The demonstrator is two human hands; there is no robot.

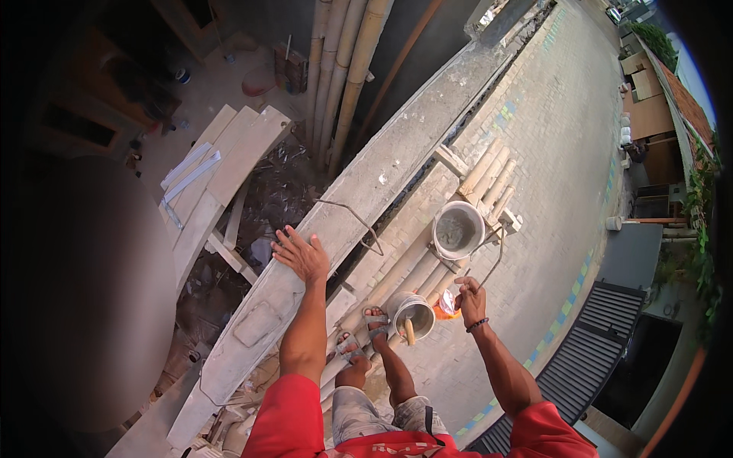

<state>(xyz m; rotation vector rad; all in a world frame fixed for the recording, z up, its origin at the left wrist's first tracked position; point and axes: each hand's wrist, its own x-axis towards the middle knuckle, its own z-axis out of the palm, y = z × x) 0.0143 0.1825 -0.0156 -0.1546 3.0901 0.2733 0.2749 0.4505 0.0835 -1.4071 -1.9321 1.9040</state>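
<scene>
My left hand (304,256) lies flat, fingers spread, on the top of a grey concrete wall (382,177). A thin bent metal rod (353,214) lies across the wall ahead of that hand. My right hand (471,302), with a dark bracelet at the wrist, is closed around the lower end of another thin bent metal rod (500,262). Its far end reaches beside a bucket of wet grey mortar (459,229); whether it hooks onto the bucket I cannot tell. Nearer my feet a second bucket (413,316) holds a tool with a wooden handle (409,331).
I stand on bamboo poles (416,267) beside the wall, above a paved street (550,160). Left of the wall are wooden boards (221,164) over a lower, cluttered area. Upright bamboo poles (347,76) rise past the wall. A dark slatted gate (588,336) is at the right.
</scene>
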